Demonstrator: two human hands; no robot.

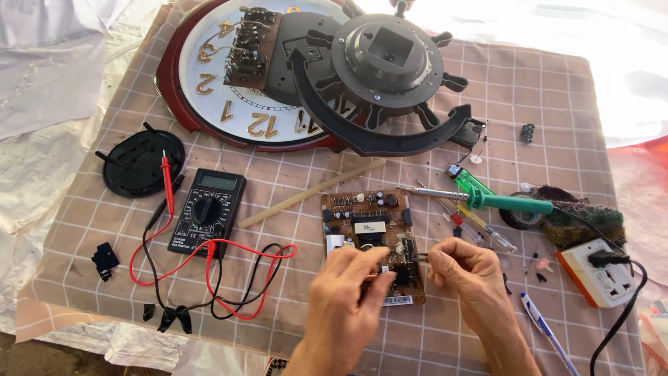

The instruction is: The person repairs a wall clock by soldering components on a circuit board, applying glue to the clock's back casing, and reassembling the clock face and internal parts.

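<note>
Head view, both hands' fingers pinched on brown circuit board, multimeter left, soldering iron right.

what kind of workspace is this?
Probably an informal electronics repair bench: a checked cloth carries a multimeter, a soldering iron and an opened wall clock.

Landmark: circuit board, lying on the counter. Multimeter to its left, probe leads between. Clock face behind, upper left. Soldering iron to its right; power socket further right. Both hands on board's near edge.
</note>
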